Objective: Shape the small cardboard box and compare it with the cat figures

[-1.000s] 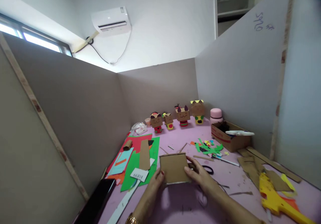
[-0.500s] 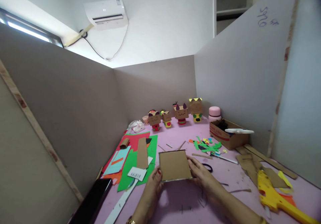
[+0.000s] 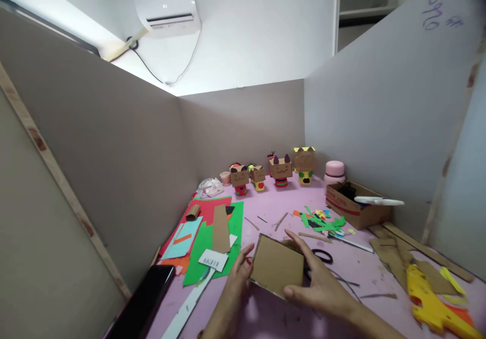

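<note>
A small open cardboard box (image 3: 277, 268) is held just above the pink table (image 3: 273, 212), tilted toward the right. My left hand (image 3: 237, 275) presses its left side with thumb and red-nailed fingers. My right hand (image 3: 319, 286) wraps round the right side, thumb on the near corner and fingers over the far edge. Both hands are closed on the box.
Coloured paper sheets (image 3: 207, 232) and a brown strip lie at left, with a dark phone (image 3: 146, 301) near the edge. Several cardboard figures (image 3: 281, 169) stand at the back. Black scissors (image 3: 322, 255), green scraps, an open carton (image 3: 355, 210), cardboard offcuts and a yellow glue gun (image 3: 431, 303) lie right.
The box has been tipped and turned clockwise. My right hand shifted round to its near right corner, and the view swung slightly left and down.
</note>
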Action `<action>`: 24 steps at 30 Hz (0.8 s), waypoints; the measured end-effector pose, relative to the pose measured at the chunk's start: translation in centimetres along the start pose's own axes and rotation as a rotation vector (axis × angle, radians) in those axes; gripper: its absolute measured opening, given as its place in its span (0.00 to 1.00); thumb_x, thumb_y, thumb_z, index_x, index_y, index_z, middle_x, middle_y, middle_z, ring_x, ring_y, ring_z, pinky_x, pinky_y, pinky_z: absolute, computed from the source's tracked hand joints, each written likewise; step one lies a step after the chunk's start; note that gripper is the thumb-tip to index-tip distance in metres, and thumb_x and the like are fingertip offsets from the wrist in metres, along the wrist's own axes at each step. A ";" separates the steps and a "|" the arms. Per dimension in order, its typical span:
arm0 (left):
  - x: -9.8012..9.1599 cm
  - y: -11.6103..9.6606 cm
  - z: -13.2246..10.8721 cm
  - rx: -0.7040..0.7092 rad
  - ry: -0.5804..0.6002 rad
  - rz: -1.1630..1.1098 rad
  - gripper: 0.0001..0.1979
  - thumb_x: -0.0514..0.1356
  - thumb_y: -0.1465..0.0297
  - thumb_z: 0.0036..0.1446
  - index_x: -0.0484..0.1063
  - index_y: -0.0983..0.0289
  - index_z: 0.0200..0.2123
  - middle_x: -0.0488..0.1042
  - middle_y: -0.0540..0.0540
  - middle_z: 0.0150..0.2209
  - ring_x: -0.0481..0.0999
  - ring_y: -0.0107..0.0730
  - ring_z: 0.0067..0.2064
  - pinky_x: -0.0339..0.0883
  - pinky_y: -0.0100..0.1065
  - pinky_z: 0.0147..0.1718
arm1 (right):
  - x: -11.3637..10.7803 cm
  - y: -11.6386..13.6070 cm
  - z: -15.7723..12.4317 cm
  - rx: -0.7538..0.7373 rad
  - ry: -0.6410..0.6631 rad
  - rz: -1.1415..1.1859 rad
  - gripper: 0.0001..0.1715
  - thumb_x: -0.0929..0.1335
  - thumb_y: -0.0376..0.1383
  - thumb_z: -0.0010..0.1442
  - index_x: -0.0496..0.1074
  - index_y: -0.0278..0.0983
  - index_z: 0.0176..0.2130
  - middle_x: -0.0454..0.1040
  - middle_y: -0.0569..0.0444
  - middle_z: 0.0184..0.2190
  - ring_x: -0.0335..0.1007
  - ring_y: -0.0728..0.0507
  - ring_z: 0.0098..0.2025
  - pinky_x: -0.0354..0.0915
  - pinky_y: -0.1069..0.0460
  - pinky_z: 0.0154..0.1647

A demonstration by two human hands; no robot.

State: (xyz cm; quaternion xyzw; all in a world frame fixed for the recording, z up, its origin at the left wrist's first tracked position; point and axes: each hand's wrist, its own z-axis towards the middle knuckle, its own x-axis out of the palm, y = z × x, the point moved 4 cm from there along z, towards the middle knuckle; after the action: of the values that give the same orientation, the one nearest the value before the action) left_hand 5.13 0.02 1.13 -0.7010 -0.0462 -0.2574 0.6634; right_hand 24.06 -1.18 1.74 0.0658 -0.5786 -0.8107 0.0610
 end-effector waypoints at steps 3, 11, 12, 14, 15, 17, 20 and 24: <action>-0.6 0.0 0.2 0.071 -0.040 -0.021 0.33 0.49 0.53 0.61 0.45 0.57 0.65 0.68 0.62 0.58 0.65 0.42 0.60 0.56 0.43 0.57 | 0.9 -1.0 -0.1 0.027 -0.049 0.023 0.58 0.76 0.48 0.45 0.50 0.35 0.64 0.55 0.38 0.64 0.55 0.33 0.63 0.51 0.42 0.62; 0.3 -0.8 0.1 0.269 -0.059 0.178 0.60 0.70 0.60 0.42 0.29 0.51 0.66 0.59 0.61 0.63 0.62 0.46 0.62 0.59 0.40 0.56 | 2.0 -0.9 0.1 0.040 0.032 0.157 0.39 0.71 0.49 0.55 0.61 0.38 0.60 0.66 0.44 0.59 0.61 0.35 0.60 0.59 0.43 0.58; 0.3 -0.9 0.0 0.268 -0.065 0.188 0.59 0.69 0.58 0.43 0.28 0.51 0.66 0.58 0.61 0.63 0.61 0.48 0.62 0.59 0.41 0.56 | 1.8 -0.8 0.2 0.044 0.029 0.174 0.37 0.72 0.49 0.54 0.64 0.38 0.58 0.67 0.44 0.58 0.61 0.35 0.60 0.59 0.43 0.58; 0.3 -1.3 -0.4 0.284 -0.081 0.260 0.60 0.68 0.55 0.42 0.26 0.53 0.66 0.57 0.63 0.61 0.60 0.51 0.62 0.59 0.43 0.56 | 1.3 -0.7 0.4 0.071 -0.024 0.218 0.38 0.72 0.51 0.53 0.65 0.39 0.57 0.66 0.44 0.59 0.60 0.36 0.61 0.58 0.43 0.58; 0.3 -1.4 -0.5 0.297 -0.087 0.327 0.61 0.68 0.54 0.42 0.27 0.54 0.66 0.56 0.63 0.61 0.58 0.51 0.63 0.59 0.43 0.56 | 1.0 -0.8 0.5 0.096 -0.060 0.247 0.40 0.72 0.53 0.52 0.63 0.39 0.58 0.65 0.44 0.60 0.59 0.36 0.61 0.58 0.44 0.59; 0.3 -1.3 -0.9 0.324 -0.094 0.497 0.58 0.67 0.55 0.44 0.29 0.54 0.66 0.55 0.63 0.62 0.56 0.51 0.64 0.57 0.42 0.58 | 0.7 -1.2 0.7 0.158 -0.106 0.318 0.42 0.71 0.56 0.52 0.61 0.40 0.59 0.65 0.44 0.60 0.59 0.36 0.61 0.59 0.43 0.58; 0.5 -0.9 -1.4 0.387 -0.109 0.758 0.52 0.66 0.60 0.48 0.31 0.49 0.65 0.51 0.60 0.65 0.54 0.48 0.65 0.53 0.44 0.61 | 1.1 -1.7 0.6 0.237 -0.118 0.434 0.37 0.72 0.54 0.52 0.65 0.42 0.55 0.71 0.47 0.55 0.64 0.36 0.58 0.63 0.43 0.54; 0.5 -1.0 -1.8 0.526 -0.133 0.853 0.51 0.65 0.61 0.50 0.29 0.45 0.64 0.49 0.60 0.66 0.53 0.49 0.66 0.50 0.52 0.62 | 2.2 -2.0 0.2 0.302 -0.096 0.578 0.25 0.71 0.50 0.54 0.69 0.41 0.48 0.77 0.49 0.48 0.72 0.37 0.51 0.67 0.45 0.47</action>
State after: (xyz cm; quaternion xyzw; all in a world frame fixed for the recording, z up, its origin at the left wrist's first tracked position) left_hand 4.61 -1.74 2.24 -0.4815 0.1388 0.1020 0.8594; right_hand 21.77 -0.72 -0.12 -0.1310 -0.6892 -0.6671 0.2507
